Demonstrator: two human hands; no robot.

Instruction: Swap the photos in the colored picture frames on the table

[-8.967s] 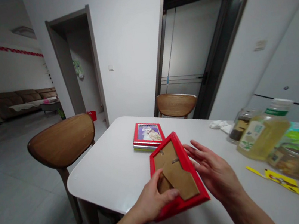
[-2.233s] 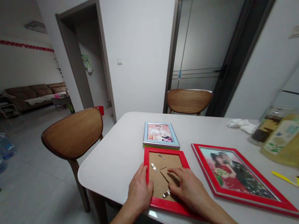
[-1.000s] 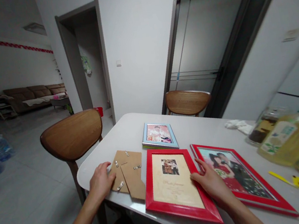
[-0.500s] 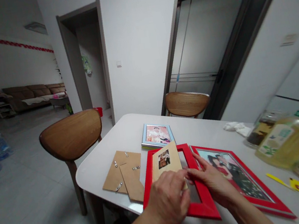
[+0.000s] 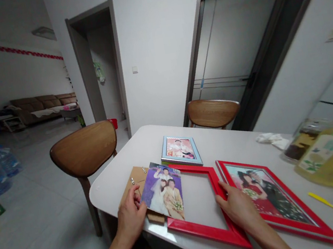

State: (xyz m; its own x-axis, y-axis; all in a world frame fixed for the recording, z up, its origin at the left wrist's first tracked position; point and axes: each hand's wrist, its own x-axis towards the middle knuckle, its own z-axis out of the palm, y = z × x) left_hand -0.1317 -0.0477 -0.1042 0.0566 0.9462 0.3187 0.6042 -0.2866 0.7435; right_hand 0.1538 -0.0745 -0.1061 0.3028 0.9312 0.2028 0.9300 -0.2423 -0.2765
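My left hand (image 5: 131, 212) pinches the left edge of a wedding photo (image 5: 164, 192) with a purple background. The photo is tilted over the left side of an empty red picture frame (image 5: 209, 232) and partly covers brown backing boards (image 5: 133, 181) with metal clips. My right hand (image 5: 236, 206) is closed around the right side of that red frame, thumb on its inner edge. Just right of this hand lies a second red picture frame (image 5: 296, 228) holding a photo of a couple. Behind the empty frame sits a light blue picture frame (image 5: 195, 149) with a picture in it.
On the white table's (image 5: 108, 192) right side stand a large bottle of yellow liquid (image 5: 320, 159) and a jar (image 5: 302, 141). A crumpled white tissue (image 5: 273, 140) and a yellow strip (image 5: 322, 201) lie nearby. Wooden chairs (image 5: 86, 147) stand at the left and the far side.
The beige sheet with a small picture, lifted over the frame, is no longer in view; the purple wedding photo now shows there. My left hand has moved left; my right hand stays on the frame.
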